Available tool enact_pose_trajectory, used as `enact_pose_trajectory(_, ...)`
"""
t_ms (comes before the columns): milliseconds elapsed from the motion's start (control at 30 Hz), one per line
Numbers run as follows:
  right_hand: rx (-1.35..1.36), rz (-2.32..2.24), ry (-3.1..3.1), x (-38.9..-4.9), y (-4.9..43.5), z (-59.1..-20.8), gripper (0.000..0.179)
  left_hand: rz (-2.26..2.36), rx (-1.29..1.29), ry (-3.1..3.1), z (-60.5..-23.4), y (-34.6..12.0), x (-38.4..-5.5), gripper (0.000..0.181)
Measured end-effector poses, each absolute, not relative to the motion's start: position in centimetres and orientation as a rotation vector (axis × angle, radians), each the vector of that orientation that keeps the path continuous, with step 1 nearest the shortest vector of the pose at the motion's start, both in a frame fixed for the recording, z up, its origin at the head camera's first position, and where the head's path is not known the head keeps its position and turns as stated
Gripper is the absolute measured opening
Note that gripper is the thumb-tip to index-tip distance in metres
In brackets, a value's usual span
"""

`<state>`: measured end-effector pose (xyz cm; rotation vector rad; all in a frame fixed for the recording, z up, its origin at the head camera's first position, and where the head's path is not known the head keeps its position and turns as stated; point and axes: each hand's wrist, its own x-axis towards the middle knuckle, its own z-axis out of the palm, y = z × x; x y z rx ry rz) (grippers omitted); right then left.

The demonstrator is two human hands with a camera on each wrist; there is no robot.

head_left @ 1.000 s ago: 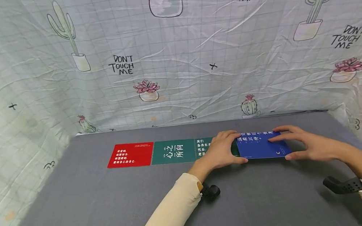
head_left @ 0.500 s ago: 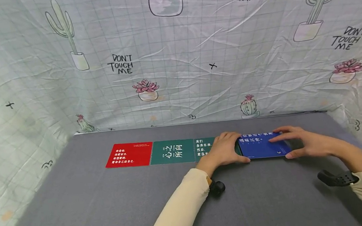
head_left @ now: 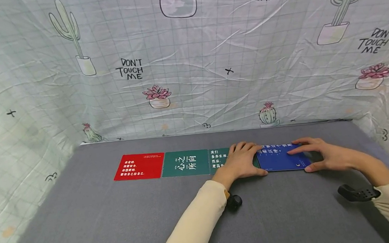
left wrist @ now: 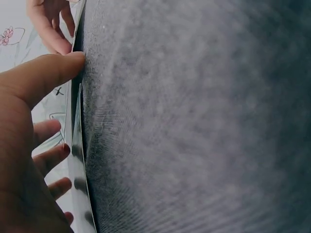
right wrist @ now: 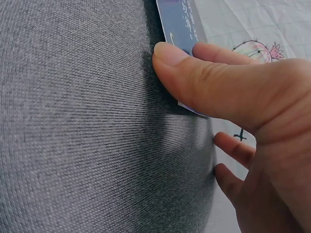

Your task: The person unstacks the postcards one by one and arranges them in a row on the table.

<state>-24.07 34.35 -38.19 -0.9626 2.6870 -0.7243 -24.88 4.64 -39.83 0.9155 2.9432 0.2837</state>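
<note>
A blue card (head_left: 279, 160) with white writing and a small moon lies at the right end of a row on the table. My right hand (head_left: 333, 155) grips its right end, thumb at the near edge, fingers on its top and far edge. At the card's left end, my left hand (head_left: 242, 162) has its thumb at the near corner and index finger at the far corner. The other left fingers spread over a green card (head_left: 217, 156), hiding much of it. In the right wrist view, my thumb (right wrist: 170, 56) overlaps the blue card's edge.
Further left in the row lie another green card (head_left: 170, 165) with large white characters and a red card (head_left: 153, 166) with white lines. They sit edge to edge on the grey tabletop (head_left: 120, 222). A cactus-print cloth (head_left: 195, 58) hangs behind and at both sides.
The blue card has come down flatter beside the green card and shifted slightly left at its right end. My right hand has moved a little left with it; my left hand has edged right.
</note>
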Motion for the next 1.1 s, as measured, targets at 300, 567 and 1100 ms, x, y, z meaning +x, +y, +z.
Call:
enact_pose_trajectory(300,-0.955,-0.690,2.702,-24.21,34.28,-38.28,0.051,0.245,0.919,2.924,-39.88,4.56,-25.00,0.076)
enact_pose_trajectory(567,-0.963,-0.678,2.706,-24.40,34.30,-38.41,0.051,0.252,0.864,2.923,-40.15,4.66,-25.31,0.080)
enact_pose_trajectory(1100,-0.966,-0.696,2.711,-24.32,34.38,-38.55,0.052,0.298,0.842,2.921,-40.23,4.65,-25.20,0.085)
